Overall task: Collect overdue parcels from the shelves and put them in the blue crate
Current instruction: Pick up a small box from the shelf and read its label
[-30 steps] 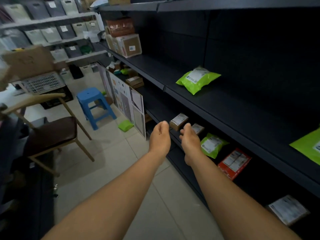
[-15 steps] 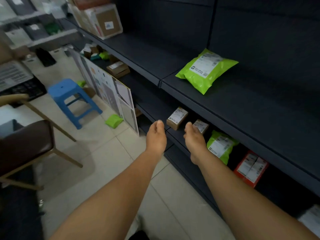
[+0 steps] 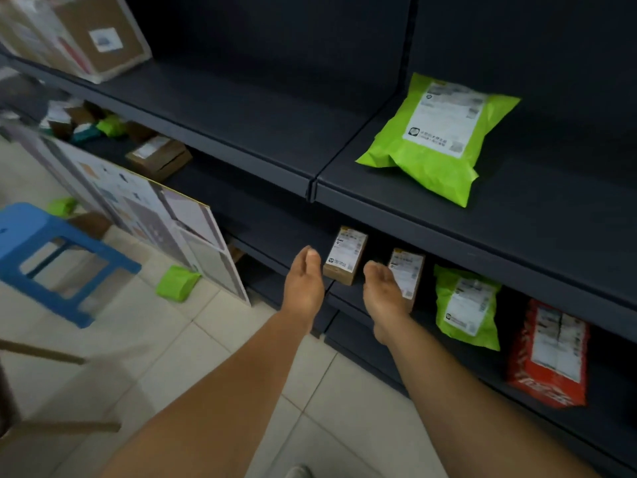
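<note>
Two dark shelves (image 3: 517, 215) fill the frame from 12 to 4 o'clock, the lower one tucked under the upper. At 9 o'clock a blue stool (image 3: 51, 260) stands on the tiled floor, with a flat printed board (image 3: 155, 219) leaning against the shelving beside it. On the upper shelf at 2 o'clock lies a green mailer (image 3: 437, 139), well apart from both hands. On the lower shelf, from 4 o'clock inward, sit a red parcel (image 3: 548, 353), a second green bag (image 3: 465, 305) and two small brown boxes. The right box (image 3: 408, 270) touches or sits just behind the right hand (image 3: 384, 291); which of the two cannot be told. The left box (image 3: 346, 255) lies between the two hands, just beside the tip of the left hand (image 3: 305, 281). A small green packet (image 3: 177, 282) lies on the floor at 8 o'clock.

Both hands reach forward near the centre, palms turned toward each other, fingers straight and relaxed, holding nothing. The left hand hovers at the shelf edge, not touching the left box.
</note>
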Motion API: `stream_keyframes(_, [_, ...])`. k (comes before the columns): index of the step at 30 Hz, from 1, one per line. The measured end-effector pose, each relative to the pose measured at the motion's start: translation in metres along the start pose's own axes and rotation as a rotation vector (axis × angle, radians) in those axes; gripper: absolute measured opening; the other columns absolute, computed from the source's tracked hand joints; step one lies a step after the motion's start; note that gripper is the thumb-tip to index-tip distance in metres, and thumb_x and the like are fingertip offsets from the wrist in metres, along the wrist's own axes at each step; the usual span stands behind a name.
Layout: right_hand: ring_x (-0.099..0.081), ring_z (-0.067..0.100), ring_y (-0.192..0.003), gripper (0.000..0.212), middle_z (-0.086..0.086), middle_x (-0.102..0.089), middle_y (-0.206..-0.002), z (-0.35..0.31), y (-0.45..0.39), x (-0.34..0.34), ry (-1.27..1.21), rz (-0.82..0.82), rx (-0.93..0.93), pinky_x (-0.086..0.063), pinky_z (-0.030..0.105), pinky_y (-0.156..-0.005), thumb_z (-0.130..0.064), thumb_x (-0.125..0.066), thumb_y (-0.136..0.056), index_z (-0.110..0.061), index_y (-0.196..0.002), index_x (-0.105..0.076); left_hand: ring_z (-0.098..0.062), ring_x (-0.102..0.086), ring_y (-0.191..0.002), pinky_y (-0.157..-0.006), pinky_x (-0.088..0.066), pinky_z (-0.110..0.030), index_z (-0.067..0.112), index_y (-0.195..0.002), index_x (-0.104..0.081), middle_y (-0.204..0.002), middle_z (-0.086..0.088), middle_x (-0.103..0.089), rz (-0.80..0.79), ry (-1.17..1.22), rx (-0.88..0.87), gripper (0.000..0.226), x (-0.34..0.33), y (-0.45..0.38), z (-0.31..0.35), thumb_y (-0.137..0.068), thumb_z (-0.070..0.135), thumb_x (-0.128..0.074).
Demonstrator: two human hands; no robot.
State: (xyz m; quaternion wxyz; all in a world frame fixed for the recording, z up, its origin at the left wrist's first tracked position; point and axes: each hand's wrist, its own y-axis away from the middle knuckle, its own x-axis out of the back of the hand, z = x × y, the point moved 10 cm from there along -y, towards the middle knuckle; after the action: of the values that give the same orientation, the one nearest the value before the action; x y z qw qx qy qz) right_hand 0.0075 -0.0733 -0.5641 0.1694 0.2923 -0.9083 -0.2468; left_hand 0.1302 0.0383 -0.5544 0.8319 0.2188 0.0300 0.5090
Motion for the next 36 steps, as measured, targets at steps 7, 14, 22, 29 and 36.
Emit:
stream_keyframes(7, [-0.032,0.026,-0.141,0.054,0.001,-0.029,-0.158,0.046,-0.08,-0.021,0.041,0.028,-0.016,-0.029,0.043,-0.111,-0.045,-0.03,-0.103,-0.027,-0.154,-0.021,-0.018,-0.038,-0.135,-0.093,-0.027,-0.024,0.025,-0.15,-0.026,-0.149,-0.001,-0.039,-0.048,0.016,0.02,0.049,-0.027,-0.072,-0.053,-0.104,0.04,-0.03])
stream_keyframes(14, [-0.028,0.025,-0.143,0.058,-0.001,-0.023,-0.16,0.084,-0.156,-0.046,0.023,0.045,0.074,-0.029,0.042,-0.112,-0.046,-0.032,-0.103,-0.029,-0.155,-0.014,-0.018,-0.036,-0.137,-0.095,-0.028,-0.022,0.022,-0.152,-0.024,-0.153,-0.002,-0.035,-0.031,-0.007,-0.066,0.052,-0.045,-0.141,-0.099,-0.104,0.038,-0.032])
stream_keyframes(22, [-0.03,0.028,-0.143,0.064,0.005,-0.025,-0.16,0.1,-0.211,-0.056,-0.002,0.097,0.217,-0.029,0.038,-0.112,-0.049,-0.034,-0.101,-0.025,-0.156,-0.01,-0.018,-0.042,-0.134,-0.104,-0.033,-0.023,0.018,-0.151,-0.026,-0.15,-0.003,-0.04,-0.068,0.012,-0.163,0.054,-0.067,-0.191,-0.129,-0.102,0.041,-0.034])
stream_keyframes(29, [-0.04,0.027,-0.136,0.059,0.008,-0.037,-0.153,0.104,-0.227,-0.066,-0.003,0.093,0.313,-0.035,0.039,-0.111,-0.046,-0.036,-0.101,-0.022,-0.154,-0.023,-0.018,-0.06,-0.109,-0.099,-0.048,-0.034,0.015,-0.133,-0.05,-0.125,-0.005,-0.061,-0.11,0.023,-0.212,0.037,-0.085,-0.205,-0.138,-0.103,0.03,-0.033])
stream_keyframes(36, [-0.045,0.023,-0.131,0.054,0.004,-0.044,-0.148,0.106,-0.223,-0.067,-0.028,0.07,0.39,-0.038,0.039,-0.108,-0.039,-0.039,-0.102,-0.03,-0.154,-0.024,0.0,-0.059,-0.091,-0.068,-0.045,-0.012,0.025,-0.135,-0.048,-0.1,0.014,-0.06,-0.13,0.116,-0.27,0.034,-0.082,-0.194,-0.137,-0.104,0.023,-0.033])
